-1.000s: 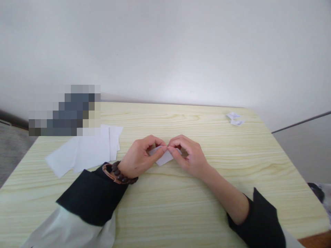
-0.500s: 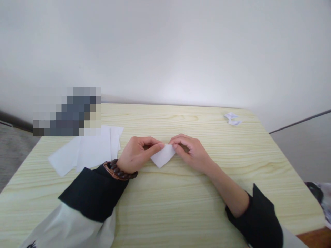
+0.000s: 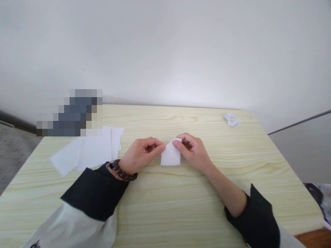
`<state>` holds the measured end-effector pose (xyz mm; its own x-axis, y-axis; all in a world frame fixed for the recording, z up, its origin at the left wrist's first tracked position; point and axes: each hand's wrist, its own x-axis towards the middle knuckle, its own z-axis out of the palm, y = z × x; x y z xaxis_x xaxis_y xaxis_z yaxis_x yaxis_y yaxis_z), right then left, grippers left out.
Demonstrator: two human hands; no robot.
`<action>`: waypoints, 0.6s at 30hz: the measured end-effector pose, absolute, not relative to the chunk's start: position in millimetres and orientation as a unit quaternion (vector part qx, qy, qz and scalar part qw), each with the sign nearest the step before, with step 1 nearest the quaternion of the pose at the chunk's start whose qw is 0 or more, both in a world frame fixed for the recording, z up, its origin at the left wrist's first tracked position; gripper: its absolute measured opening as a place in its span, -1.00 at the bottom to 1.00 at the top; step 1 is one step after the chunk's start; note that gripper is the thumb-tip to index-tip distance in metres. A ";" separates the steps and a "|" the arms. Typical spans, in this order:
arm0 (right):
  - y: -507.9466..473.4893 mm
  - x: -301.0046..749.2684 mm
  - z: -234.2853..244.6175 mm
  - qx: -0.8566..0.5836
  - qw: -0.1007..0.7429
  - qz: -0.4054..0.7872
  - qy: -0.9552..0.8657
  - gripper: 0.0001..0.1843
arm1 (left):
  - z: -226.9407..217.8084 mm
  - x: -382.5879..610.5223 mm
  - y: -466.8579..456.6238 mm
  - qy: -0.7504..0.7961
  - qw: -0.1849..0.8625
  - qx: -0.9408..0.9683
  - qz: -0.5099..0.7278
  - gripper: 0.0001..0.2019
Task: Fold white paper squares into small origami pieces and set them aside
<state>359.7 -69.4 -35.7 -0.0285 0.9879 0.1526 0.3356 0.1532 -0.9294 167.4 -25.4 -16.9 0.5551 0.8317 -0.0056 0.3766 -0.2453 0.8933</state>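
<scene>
A small folded piece of white paper (image 3: pixel 170 156) is held over the middle of the table, its straight lower edge toward me and its upper left side slanting. My right hand (image 3: pixel 193 150) pinches its top right corner, with the thumb on the front face and the fingers behind. My left hand (image 3: pixel 143 153), with a dark bead bracelet (image 3: pixel 121 172) on its wrist, has thumb and fingertips closed at the paper's upper left edge. The left fingertips' exact hold is partly hidden behind the thumb.
Several white paper sheets (image 3: pixel 94 151) overlap on the left of the wood-patterned table (image 3: pixel 170 213). Beside them is a pixelated dark object (image 3: pixel 74 113). Two small folded paper pieces (image 3: pixel 232 120) lie at the back right. A white wall (image 3: pixel 165 51) stands behind the table.
The paper has turned between my hands, from a point facing down to a straight lower edge. My left fingers have shifted from its top left corner to the slanted side.
</scene>
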 end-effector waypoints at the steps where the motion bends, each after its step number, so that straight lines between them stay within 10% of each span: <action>1: -69.5 360.0 -35.8 -0.535 0.447 0.370 -0.614 -0.81 | -16.7 167.4 -25.6 0.399 0.461 0.756 0.240 -0.73; 18: -71.0 361.9 -40.9 -0.496 0.493 0.335 -0.632 -0.79 | -20.1 168.0 -24.2 0.435 0.506 0.682 0.298 -0.75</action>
<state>361.9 -71.0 -40.9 -0.0235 0.9564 0.2911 0.2967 0.2847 -0.9116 168.0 -24.2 -20.1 0.4439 0.8954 -0.0346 0.2922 -0.1082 0.9502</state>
